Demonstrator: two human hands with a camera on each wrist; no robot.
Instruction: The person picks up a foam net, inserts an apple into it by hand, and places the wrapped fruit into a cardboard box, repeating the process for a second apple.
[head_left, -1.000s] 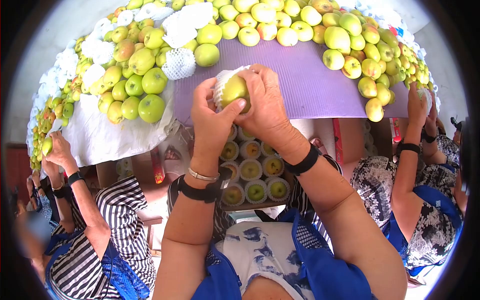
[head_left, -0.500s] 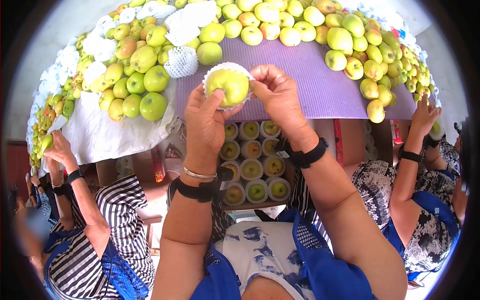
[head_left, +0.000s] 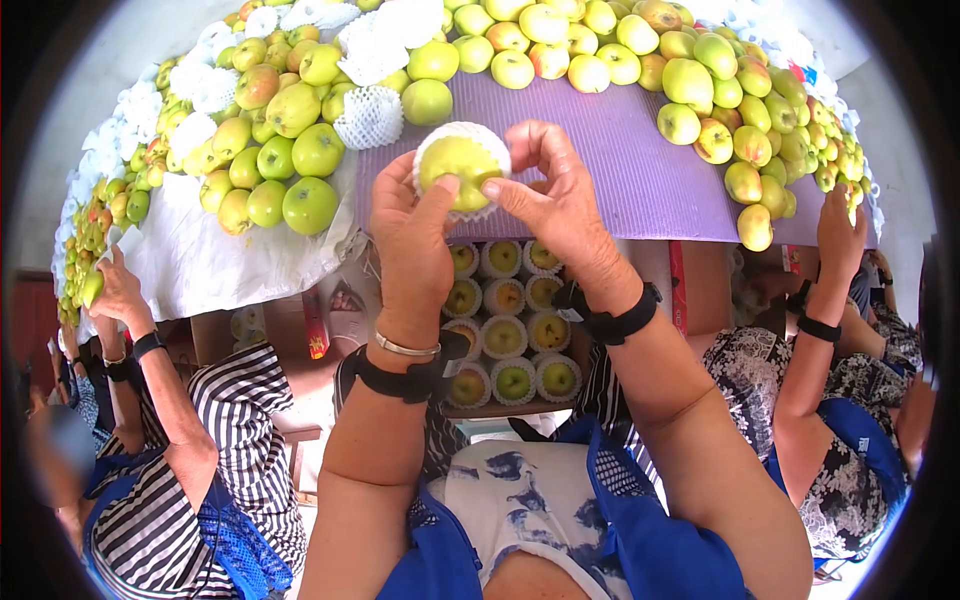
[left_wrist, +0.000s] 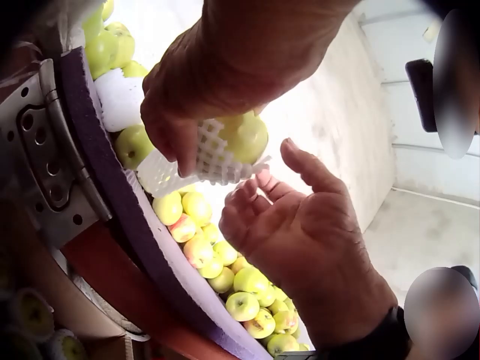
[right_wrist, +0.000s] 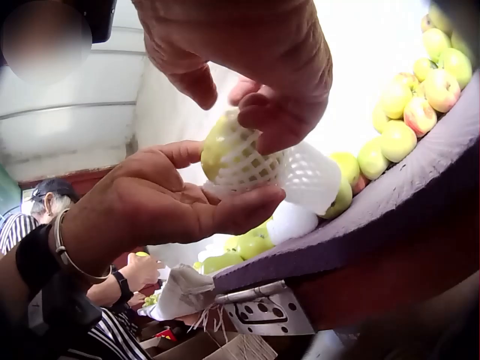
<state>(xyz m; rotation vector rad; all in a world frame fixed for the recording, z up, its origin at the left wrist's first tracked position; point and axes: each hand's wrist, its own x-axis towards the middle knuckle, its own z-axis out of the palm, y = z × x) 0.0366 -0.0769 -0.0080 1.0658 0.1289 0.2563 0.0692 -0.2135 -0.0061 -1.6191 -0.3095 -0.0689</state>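
Observation:
A yellow-green apple [head_left: 458, 166] sits in a white foam net sleeve [head_left: 492, 140] above the near edge of the purple-covered table. My left hand [head_left: 415, 225] holds both, its thumb across the apple and its fingers round the sleeve. At the other side is my right hand [head_left: 565, 205], with its thumb tip at the fruit and its fingers loosely bent. In the left wrist view the right hand's fingertips [left_wrist: 262, 178] are right at the net's edge, thumb apart. The net [right_wrist: 244, 161] covers the apple's side in the right wrist view, with its loose end sticking out.
Loose apples [head_left: 300, 160] and white foam nets [head_left: 370, 118] are heaped left on the purple mat [head_left: 600, 150]; more apples [head_left: 740, 130] lie right. Below the table edge, a box holds netted apples [head_left: 503, 337]. People work on both sides, one arm [head_left: 835, 260] at right.
The apple has turned from lying sideways between both hands to facing up in the left hand. My right hand drew off to the right, then its thumb came back to the apple.

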